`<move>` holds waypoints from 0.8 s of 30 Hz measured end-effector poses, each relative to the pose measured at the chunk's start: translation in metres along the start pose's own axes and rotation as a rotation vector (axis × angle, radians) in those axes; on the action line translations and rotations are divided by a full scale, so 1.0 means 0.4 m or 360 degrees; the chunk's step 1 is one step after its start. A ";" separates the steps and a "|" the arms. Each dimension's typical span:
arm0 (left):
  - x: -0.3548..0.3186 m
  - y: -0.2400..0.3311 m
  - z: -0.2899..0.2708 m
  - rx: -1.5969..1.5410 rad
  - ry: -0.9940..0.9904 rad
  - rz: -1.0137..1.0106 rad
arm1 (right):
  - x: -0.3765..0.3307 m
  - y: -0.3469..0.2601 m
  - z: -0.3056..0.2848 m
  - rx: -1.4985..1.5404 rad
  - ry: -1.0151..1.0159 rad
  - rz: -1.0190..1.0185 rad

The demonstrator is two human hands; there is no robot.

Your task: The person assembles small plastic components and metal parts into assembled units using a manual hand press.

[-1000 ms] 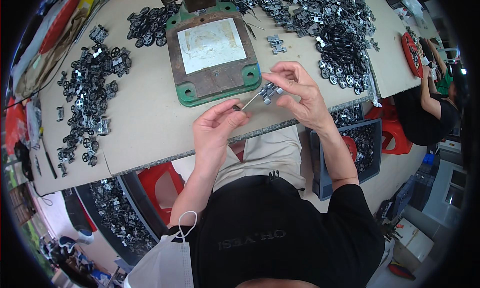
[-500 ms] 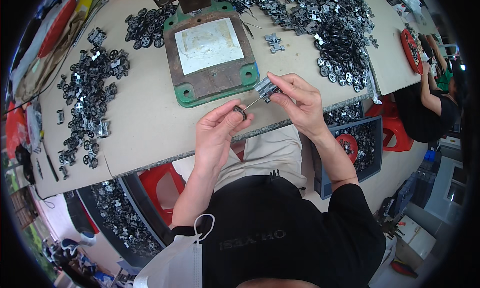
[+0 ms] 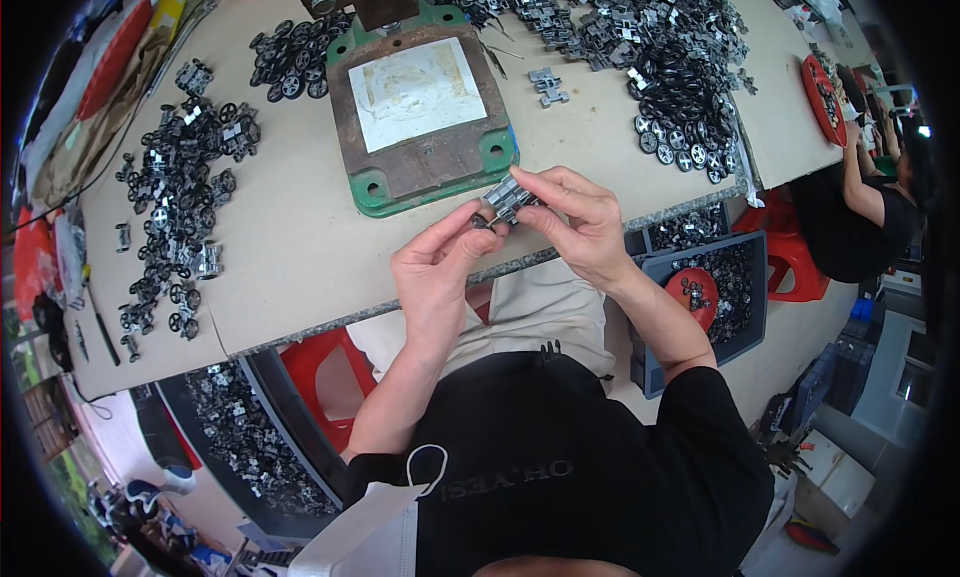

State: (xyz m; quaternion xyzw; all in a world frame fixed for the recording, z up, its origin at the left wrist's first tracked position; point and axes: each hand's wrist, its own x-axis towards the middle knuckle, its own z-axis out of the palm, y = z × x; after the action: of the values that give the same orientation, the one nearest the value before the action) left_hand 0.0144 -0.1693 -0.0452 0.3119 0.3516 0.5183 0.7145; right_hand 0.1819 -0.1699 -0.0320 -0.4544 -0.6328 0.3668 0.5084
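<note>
- Workshop tabletop, pale and flat, runs across the upper half of the view, and the person sits at its near edge in a black shirt, a white face mask hanging at the chest.
- Under the near edge, left of the person's lap, a dark bin holds small metal parts; a red stool shows beside it.
- To the right of the lap a blue-grey crate holds more dark parts and a red round piece.
- Both hands meet just over the near edge of the tabletop. The left hand has thumb and forefinger pressed together on a small dark ring-like piece at the left end of the metal part.
- The right hand has its fingers curled over and pinching that small grey metal part from above and from the right, so it sits between the two sets of fingertips, held clear of the tabletop.
- Just beyond the hands stands a rusty brown plate on a green base, with a pale square patch on top.
- Left of it lies a scatter of black wheels and clips.
- Farther back right, a large heap of grey and black parts covers the tabletop.
- At the far right another person sits by a red tray.
</note>
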 end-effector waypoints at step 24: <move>0.015 -0.024 -0.006 -0.0494 -0.0219 -0.0347 | 0.008 -0.018 -0.035 -0.0365 0.0213 -0.0200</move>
State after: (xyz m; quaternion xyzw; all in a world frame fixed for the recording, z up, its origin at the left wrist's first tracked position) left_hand 0.0187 -0.1661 -0.0556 0.1930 0.2494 0.4633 0.8282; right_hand 0.1940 -0.1690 -0.0214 -0.4924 -0.6626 0.2284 0.5161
